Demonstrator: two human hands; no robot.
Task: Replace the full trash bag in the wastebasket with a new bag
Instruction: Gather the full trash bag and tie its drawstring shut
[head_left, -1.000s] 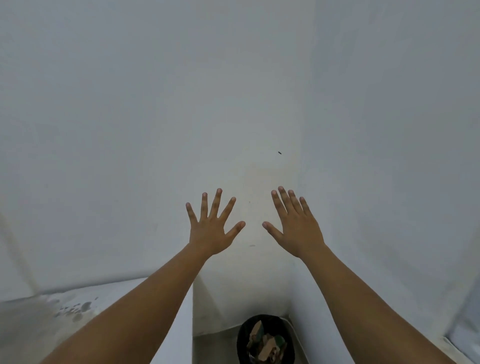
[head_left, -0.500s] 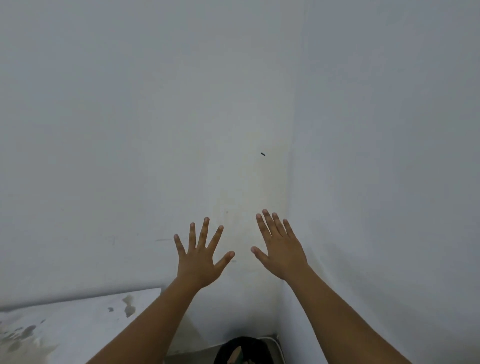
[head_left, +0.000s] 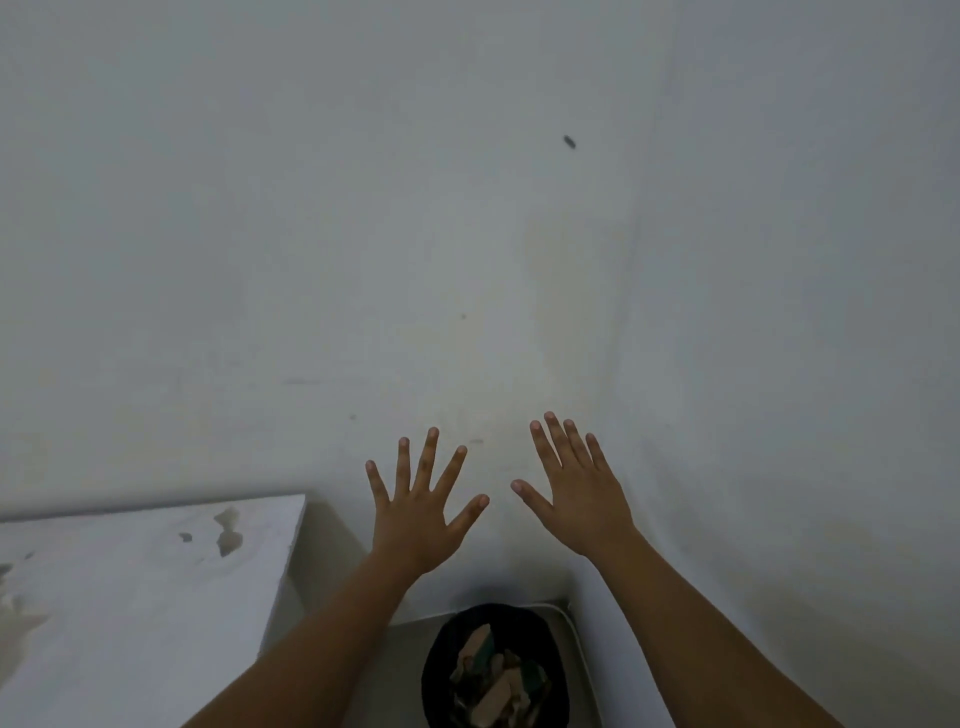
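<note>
Where two pale plaster walls (head_left: 363, 234) meet, a stained white bench (head_left: 145, 587) is seen; below the spread, empty left hand (head_left: 418, 519) and right hand (head_left: 582, 499), a black-lined round wastebasket (head_left: 441, 660) is filled with scraps.

We see pale walls (head_left: 311, 208) meeting in a corner, a small dark speck (head_left: 570, 141) high up, and a stained white ledge (head_left: 130, 582) at lower left.
</note>
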